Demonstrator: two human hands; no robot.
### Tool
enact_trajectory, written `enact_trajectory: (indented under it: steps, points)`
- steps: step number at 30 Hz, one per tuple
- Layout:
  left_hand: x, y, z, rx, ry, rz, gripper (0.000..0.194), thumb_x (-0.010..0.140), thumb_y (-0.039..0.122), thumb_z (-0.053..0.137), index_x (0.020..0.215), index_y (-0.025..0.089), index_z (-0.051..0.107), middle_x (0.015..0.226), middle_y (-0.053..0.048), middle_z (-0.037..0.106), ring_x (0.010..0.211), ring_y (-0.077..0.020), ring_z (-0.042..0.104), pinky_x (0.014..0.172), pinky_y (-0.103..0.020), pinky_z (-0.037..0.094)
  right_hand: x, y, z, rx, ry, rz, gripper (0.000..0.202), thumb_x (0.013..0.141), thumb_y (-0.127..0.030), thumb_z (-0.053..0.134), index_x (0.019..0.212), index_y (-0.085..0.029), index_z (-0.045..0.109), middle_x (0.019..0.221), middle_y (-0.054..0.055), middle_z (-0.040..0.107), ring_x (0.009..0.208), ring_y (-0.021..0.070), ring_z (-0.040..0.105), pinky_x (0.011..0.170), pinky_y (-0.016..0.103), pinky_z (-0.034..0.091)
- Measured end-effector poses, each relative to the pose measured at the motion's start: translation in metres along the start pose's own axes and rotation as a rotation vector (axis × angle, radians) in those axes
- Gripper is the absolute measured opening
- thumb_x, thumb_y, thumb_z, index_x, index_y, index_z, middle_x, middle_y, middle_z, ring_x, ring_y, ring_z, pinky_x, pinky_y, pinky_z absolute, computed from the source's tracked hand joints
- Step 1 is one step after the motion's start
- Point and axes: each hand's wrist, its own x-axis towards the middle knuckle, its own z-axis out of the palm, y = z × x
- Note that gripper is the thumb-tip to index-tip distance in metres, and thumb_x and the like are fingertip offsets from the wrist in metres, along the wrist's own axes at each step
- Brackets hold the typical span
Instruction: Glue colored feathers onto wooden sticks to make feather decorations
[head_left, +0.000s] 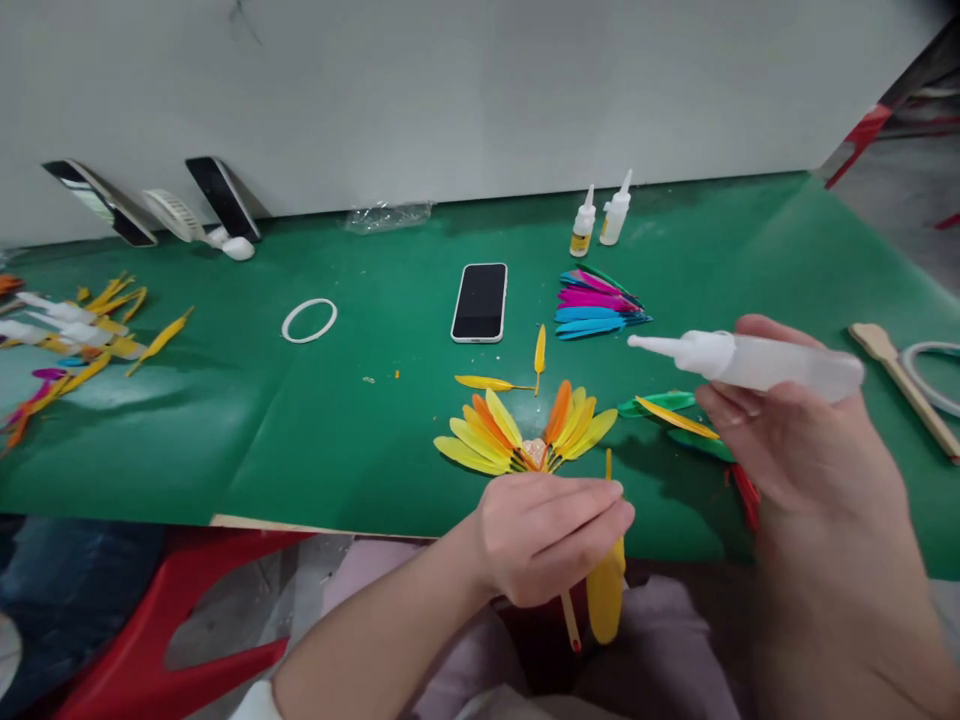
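Note:
My left hand [551, 535] is closed, its fingers pinching a yellow feather [606, 595] whose bare quill points up. Just beyond that hand lies a fan of yellow and orange feathers [465, 445] around a small pinkish centre [534, 452]. A thin wooden stick [571, 620] with a red tip shows below the left hand; where it joins the fan is hidden. In my right hand [810, 470], raised above the table, is a translucent squeeze bottle [780, 365], its white nozzle pointing left. Beneath it lie green, yellow and red feathers [675, 415].
A phone [480, 303] lies mid-table, near pink and blue feathers [592, 305] and two small dropper bottles [581, 225]. A white ring [309, 320] is left, with a feather pile [82, 340] farther left. A wooden stick [907, 385] lies right. Phones and a small fan [176, 215] lean against the wall.

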Motion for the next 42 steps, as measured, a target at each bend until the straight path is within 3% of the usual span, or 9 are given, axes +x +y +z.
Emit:
enact_trajectory:
  steps: [4,7,10,14,18,33,39,42]
  points:
    - [-0.002,0.002,0.001,-0.043,-0.013,-0.033,0.02,0.084,0.011,0.048,0.096,0.011,0.064,0.094,-0.009,0.071,0.095,-0.0136,0.065,0.082,-0.021,0.054,-0.006,-0.009,0.007,-0.02,-0.002,0.016,0.05,0.055,-0.07,0.061,0.084,-0.028,0.064,0.049,-0.004,0.039,0.043,0.0108,0.035,0.038,0.027,0.03]
    - [-0.001,0.003,-0.001,-0.086,-0.037,-0.063,0.021,0.084,0.01,0.048,0.096,0.009,0.064,0.095,-0.01,0.071,0.096,-0.0142,0.064,0.083,-0.021,0.054,-0.011,-0.007,0.011,-0.015,0.03,0.001,0.056,0.058,-0.077,0.052,0.07,-0.024,0.064,0.042,-0.004,0.035,0.038,0.0095,0.03,0.034,0.026,0.025]
    - [0.001,0.005,-0.001,-0.096,-0.034,-0.069,0.02,0.084,0.01,0.048,0.097,0.01,0.064,0.095,-0.009,0.071,0.095,-0.0138,0.065,0.084,-0.021,0.054,-0.017,-0.002,0.015,-0.076,0.09,-0.116,0.048,0.063,-0.069,0.057,0.066,-0.022,0.065,0.042,-0.002,0.042,0.037,0.0095,0.033,0.033,0.026,0.02]
    - [0.002,0.007,0.0,-0.124,-0.031,-0.103,0.019,0.084,0.01,0.049,0.097,0.011,0.063,0.094,-0.009,0.071,0.094,-0.0141,0.065,0.083,-0.022,0.054,-0.023,0.001,0.02,-0.228,0.117,-0.266,0.038,0.07,-0.059,0.059,0.066,-0.022,0.068,0.054,0.001,0.059,0.047,0.0124,0.048,0.039,0.028,0.032]
    - [0.001,0.007,0.001,-0.145,-0.041,-0.096,0.021,0.083,0.009,0.048,0.098,0.01,0.062,0.094,-0.01,0.071,0.095,-0.0151,0.065,0.085,-0.023,0.054,-0.025,-0.001,0.023,-0.37,0.095,-0.354,0.033,0.074,-0.054,0.057,0.066,-0.023,0.066,0.061,0.002,0.065,0.054,0.0147,0.056,0.043,0.029,0.039]
    - [0.001,0.007,0.0,-0.106,-0.042,-0.042,0.016,0.082,0.01,0.052,0.094,0.008,0.063,0.093,-0.012,0.071,0.096,-0.0149,0.064,0.088,-0.024,0.053,-0.029,0.0,0.034,-0.426,0.174,-0.396,0.031,0.073,-0.048,0.061,0.056,-0.022,0.06,0.047,-0.002,0.05,0.043,0.0089,0.044,0.039,0.026,0.033]
    - [0.001,0.007,0.001,-0.131,-0.034,-0.05,0.015,0.08,0.008,0.054,0.091,0.005,0.064,0.092,-0.013,0.071,0.096,-0.0151,0.064,0.089,-0.023,0.053,-0.026,0.001,0.034,-0.351,0.34,-0.415,0.034,0.075,-0.052,0.057,0.06,-0.022,0.064,0.045,-0.002,0.047,0.043,0.0106,0.043,0.039,0.027,0.029]
    - [0.001,0.006,0.002,-0.111,-0.059,-0.019,0.015,0.08,0.007,0.054,0.091,0.005,0.065,0.093,-0.013,0.071,0.098,-0.0152,0.063,0.09,-0.025,0.052,-0.025,0.002,0.035,-0.29,0.355,-0.47,0.036,0.073,-0.052,0.059,0.058,-0.02,0.064,0.042,-0.003,0.046,0.04,0.01,0.043,0.036,0.026,0.027]
